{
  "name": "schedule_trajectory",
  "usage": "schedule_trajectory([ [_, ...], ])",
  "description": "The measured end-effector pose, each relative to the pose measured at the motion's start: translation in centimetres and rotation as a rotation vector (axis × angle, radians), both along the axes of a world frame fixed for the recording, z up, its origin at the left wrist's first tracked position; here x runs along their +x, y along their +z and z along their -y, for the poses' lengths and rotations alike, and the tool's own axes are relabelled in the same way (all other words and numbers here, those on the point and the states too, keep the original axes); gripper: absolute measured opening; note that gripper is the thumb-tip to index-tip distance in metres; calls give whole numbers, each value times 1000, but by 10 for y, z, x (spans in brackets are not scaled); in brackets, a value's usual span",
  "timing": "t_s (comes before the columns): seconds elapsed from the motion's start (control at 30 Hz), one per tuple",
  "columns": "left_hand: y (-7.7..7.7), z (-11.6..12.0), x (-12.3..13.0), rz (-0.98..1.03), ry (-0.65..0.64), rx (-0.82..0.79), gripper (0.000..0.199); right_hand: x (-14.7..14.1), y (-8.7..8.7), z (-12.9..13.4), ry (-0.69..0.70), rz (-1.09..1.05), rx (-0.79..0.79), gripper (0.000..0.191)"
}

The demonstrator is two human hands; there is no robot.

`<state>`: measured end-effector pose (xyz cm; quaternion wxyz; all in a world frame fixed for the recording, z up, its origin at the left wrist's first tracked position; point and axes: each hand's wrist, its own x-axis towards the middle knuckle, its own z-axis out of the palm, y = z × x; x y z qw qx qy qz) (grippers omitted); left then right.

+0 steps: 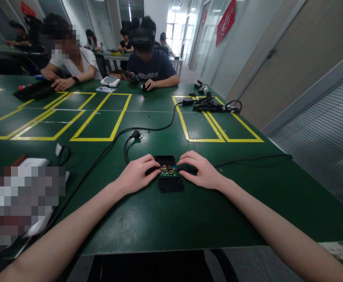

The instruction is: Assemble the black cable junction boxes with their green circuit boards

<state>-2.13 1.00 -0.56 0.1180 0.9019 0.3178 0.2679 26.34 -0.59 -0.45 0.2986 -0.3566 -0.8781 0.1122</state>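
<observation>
A small green circuit board (pixel 167 172) with copper-ringed coils and coloured wires lies between my hands. My left hand (pixel 138 174) has thumb and forefinger closed on the board's left end, where a black cord enters. At the other end, the thumb and fingers of my right hand (pixel 202 171) curl round a black cable (pixel 236 159) close to the wires. Behind the board sits an open black case half (pixel 165 160). A second black case half (pixel 170 185) lies just in front of it, touched by neither hand.
A black plug (pixel 136 134) on a short cord lies beyond my left hand. A long black cable (pixel 101 149) crosses the green table (pixel 124 227). Bundled cables (pixel 212 105) lie at the far right, near yellow tape outlines. Two people work across the table; a blurred-out item sits left.
</observation>
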Motion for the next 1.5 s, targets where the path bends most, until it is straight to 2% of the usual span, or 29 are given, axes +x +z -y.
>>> schedule_trajectory([
  [0.07,0,-2,-1,-6,-16,7,18,5,1,-3,22,50,-26,8],
  [0.23,4,-5,-6,-47,-19,17,21,5,0,-4,-11,113,-85,13],
  [0.4,7,-5,-7,-114,27,-45,49,4,4,2,-37,122,-226,9],
  [0.43,6,-5,-6,-130,20,-43,50,4,5,3,-23,124,-249,9],
  [0.53,4,-4,-5,-158,-11,-48,56,5,8,6,25,111,-299,22],
  [0.63,3,-4,-5,-162,-20,-53,60,5,9,6,13,118,-312,32],
  [1.0,4,-7,-5,-141,-13,-44,46,-8,-3,6,-156,133,-261,31],
  [1.13,6,-7,-7,-118,-21,-38,44,-9,-3,5,-166,105,-251,30],
  [1.3,9,-10,-13,-72,-29,18,31,-5,1,4,-151,45,-205,17],
  [1.5,19,-7,-20,-40,-28,65,23,2,4,6,-210,109,-66,29],
])
